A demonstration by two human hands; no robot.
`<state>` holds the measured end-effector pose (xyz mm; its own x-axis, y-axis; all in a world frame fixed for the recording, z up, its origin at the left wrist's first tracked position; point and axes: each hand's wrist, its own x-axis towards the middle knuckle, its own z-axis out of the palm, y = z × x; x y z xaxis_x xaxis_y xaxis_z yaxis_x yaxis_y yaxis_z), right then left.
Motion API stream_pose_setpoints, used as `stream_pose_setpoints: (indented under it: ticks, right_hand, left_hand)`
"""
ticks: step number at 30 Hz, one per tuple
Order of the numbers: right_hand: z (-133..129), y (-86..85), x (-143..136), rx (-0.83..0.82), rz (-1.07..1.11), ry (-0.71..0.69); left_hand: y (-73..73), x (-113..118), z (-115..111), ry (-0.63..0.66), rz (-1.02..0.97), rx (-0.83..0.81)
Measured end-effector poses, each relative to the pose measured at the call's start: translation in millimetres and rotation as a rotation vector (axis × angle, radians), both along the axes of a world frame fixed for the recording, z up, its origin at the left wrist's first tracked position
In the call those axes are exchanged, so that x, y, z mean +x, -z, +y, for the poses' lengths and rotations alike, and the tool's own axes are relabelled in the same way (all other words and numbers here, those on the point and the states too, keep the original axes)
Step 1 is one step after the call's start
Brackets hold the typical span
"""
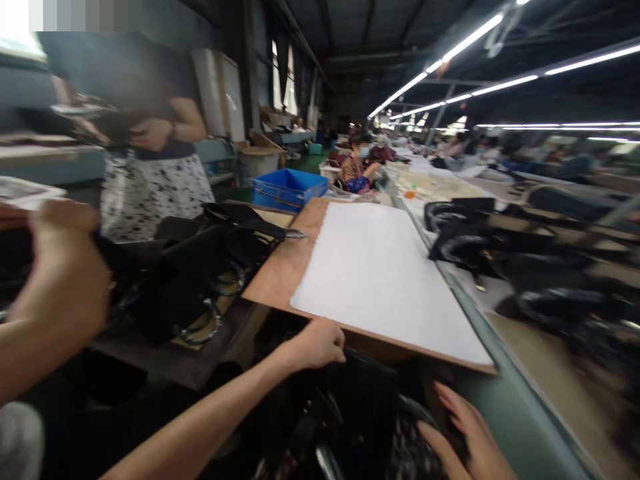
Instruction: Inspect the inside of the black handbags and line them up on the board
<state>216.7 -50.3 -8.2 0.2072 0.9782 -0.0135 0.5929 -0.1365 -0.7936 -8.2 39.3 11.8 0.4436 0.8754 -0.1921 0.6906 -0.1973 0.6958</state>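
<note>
My left hand (320, 343) is closed on the upper edge of a black bag (360, 400), just below the front edge of a brown board (275, 280). At the lower right, my right hand (467, 427) is beside the same bag, thumb and fingers apart. Shiny handles and small metal fittings show among the dark material, partly blurred. A large white sheet (380, 267) lies flat on the board.
Black bags (175, 273) with ring handles lie to the left, near another person's hand (70, 247). A person stands behind them. More black bags (465, 240) lie at right. Beyond the board is a blue crate (290, 190); another person sits farther back.
</note>
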Motion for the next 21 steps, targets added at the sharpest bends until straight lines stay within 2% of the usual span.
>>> stream_pose_setpoints:
  ticks: [2, 5, 9, 13, 17, 21]
  right_hand:
    - [-1, 0.2, 2, 0.028, -0.044, -0.090]
    - [14, -1.1, -5, -0.020, -0.001, -0.184]
    - [33, -8.1, -18, -0.088, 0.062, -0.234]
    - [45, -11.4, -24, -0.097, 0.000, -0.328]
    - [56, -6.2, -25, -0.133, -0.105, -0.342]
    - [62, -2.6, -26, -0.152, -0.125, -0.324]
  left_hand:
    - [6.7, -7, 8, 0.051, -0.028, 0.001]
    - [13.4, -15, 15, 0.089, -0.044, 0.007]
    - [11.1, -14, 10, 0.109, -0.026, 0.013]
    - [8.0, -10, 10, 0.098, -0.005, 0.030]
    - [10.3, -12, 13, 0.094, -0.007, 0.010]
    - [16.3, -12, 16, 0.033, 0.003, -0.028]
